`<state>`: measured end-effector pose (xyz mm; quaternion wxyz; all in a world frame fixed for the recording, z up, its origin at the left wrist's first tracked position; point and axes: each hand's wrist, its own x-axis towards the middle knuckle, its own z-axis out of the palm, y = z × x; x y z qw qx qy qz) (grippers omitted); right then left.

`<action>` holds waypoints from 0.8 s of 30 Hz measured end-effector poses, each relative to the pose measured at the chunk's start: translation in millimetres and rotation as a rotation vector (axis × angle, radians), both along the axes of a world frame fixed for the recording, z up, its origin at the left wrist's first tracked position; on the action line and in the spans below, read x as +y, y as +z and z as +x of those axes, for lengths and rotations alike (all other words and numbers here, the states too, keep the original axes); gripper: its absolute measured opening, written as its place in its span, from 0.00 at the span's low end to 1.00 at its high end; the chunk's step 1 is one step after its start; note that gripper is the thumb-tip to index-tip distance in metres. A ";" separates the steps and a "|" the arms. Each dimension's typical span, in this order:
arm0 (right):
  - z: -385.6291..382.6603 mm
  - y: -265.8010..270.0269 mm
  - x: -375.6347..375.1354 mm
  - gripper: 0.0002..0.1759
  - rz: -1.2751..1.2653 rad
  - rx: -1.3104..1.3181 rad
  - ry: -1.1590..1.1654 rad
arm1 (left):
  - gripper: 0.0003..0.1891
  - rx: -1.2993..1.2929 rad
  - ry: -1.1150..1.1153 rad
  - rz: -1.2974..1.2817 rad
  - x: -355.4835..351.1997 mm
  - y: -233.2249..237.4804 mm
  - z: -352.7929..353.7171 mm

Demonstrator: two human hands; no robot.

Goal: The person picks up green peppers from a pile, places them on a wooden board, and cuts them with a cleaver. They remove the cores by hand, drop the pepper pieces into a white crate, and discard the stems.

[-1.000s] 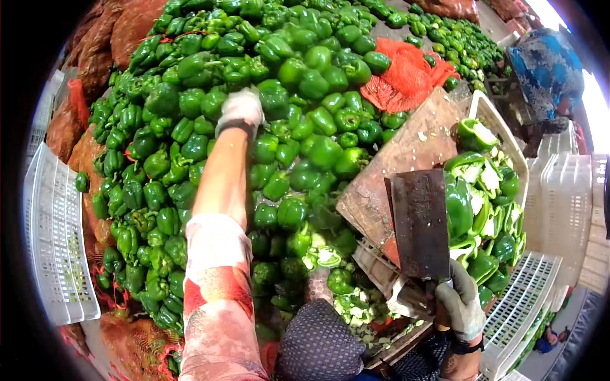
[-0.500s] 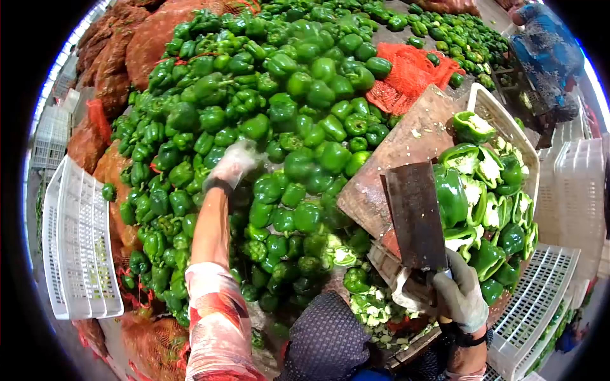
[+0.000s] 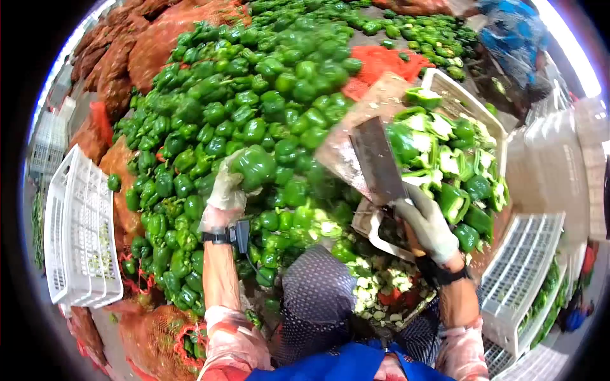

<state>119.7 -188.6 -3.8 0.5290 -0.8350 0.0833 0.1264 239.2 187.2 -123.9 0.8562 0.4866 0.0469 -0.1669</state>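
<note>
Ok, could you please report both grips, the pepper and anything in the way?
Left grip closed on whole green pepper over the pile. Right grip closed on cleaver. Blade over board, possibly in the way.

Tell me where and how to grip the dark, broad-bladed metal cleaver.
I'd grip its handle, where the gloved right hand holds it, coming from the wearer's side: the handle points back toward the body, while the broad blade extends away over the brown board.

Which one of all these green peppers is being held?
The pepper in the left hand. No other is in either hand; the right hand holds the cleaver.
</note>
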 end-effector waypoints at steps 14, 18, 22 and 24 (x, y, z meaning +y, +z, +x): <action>-43.4 18.6 1.5 0.21 -0.348 -0.279 -0.010 | 0.29 -0.185 -0.239 0.299 -172.3 66.2 -8.4; -46.3 73.9 27.3 0.23 -0.298 -0.303 -0.051 | 0.33 -0.206 -0.268 0.350 -162.9 71.5 -7.9; -49.1 96.6 54.8 0.26 -0.205 -0.636 -0.038 | 0.33 -0.270 -0.235 0.395 -165.8 88.1 -15.5; -33.1 68.9 56.5 0.22 -0.356 -0.558 -0.007 | 0.31 -0.284 -0.088 0.353 -172.2 66.2 -14.3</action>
